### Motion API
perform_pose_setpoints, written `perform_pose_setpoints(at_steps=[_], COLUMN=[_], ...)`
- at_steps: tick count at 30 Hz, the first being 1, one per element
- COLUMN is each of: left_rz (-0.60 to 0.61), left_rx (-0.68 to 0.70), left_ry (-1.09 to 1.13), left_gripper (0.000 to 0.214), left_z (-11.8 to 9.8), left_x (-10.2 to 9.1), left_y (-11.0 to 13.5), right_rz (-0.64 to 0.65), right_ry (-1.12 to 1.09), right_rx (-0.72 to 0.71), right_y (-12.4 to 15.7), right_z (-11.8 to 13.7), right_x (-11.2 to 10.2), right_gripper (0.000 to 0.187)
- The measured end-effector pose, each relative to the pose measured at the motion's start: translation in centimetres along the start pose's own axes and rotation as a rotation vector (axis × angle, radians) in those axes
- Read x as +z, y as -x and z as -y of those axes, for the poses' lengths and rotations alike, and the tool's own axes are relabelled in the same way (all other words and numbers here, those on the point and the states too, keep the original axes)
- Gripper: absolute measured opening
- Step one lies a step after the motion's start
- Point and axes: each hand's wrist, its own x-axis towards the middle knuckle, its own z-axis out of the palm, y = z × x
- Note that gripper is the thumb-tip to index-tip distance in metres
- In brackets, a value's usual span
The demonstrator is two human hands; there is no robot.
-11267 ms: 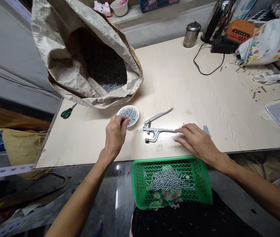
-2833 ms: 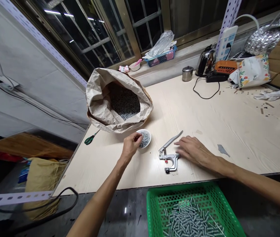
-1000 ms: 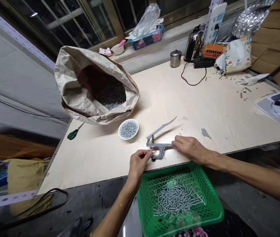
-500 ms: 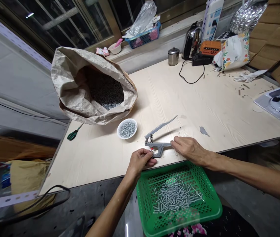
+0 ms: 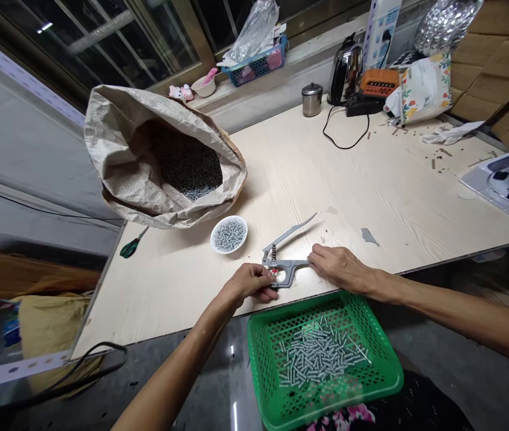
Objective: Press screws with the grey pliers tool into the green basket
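Observation:
Grey snap-fastener pliers (image 5: 286, 270) lie near the table's front edge, their upper handle raised on a spring and a small red part at the jaw. My right hand (image 5: 339, 263) is closed around the end of the lower handle. At the jaw side, my left hand (image 5: 252, 282) is pinched closed; whatever sits between its fingertips is too small and hidden to name. Just behind the pliers stands a white bowl (image 5: 229, 234) of small metal pieces. Below the table edge, a green basket (image 5: 258, 359) holds many silvery screws (image 5: 319, 354).
A large open sack (image 5: 115, 143) of dark and silvery metal pieces fills the back left. Scissors (image 5: 131, 246) lie at the left edge. Farther back are a lidded metal canister (image 5: 312, 100), a kettle (image 5: 345, 70) and a black cord (image 5: 346, 146). A grey scrap (image 5: 369, 236) lies right of the pliers.
My left hand has drawn slightly left at the jaw, showing more of it. The right hand keeps its hold on the handle. The whole view has shifted a little.

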Motion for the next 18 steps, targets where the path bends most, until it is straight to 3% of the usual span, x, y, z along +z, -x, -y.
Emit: perform_pose_setpoints(at_steps=[10,14,16,18], left_rz=[-0.049,-0.069,-0.166,-0.358], left_rx=[-0.072,-0.106,-0.043,0.147], left_ry=[-0.034,-0.059,-0.180,-0.399], left_gripper=[0.018,0.016,0.016,0.013], left_z=[-0.5,-1.0,-0.9,-0.4], left_x=[0.7,0.9,1.4,2.4], left_y=[-0.2,0.2,0.9,1.8], right_rz=[0.133,0.088,0.078,0.097], right_ry=[-0.244,-0.144,-0.075,-0.048], right_rx=[0.079,0.160,0.148,0.138], right_y=[-1.7,-4.3,-5.6,-6.6], right_z=[-0.8,-2.1,-2.5,-2.8], right_x=[-2.3,-2.7,-2.3,-1.6], right_gripper=[0.019,0.018,0.021,0.022])
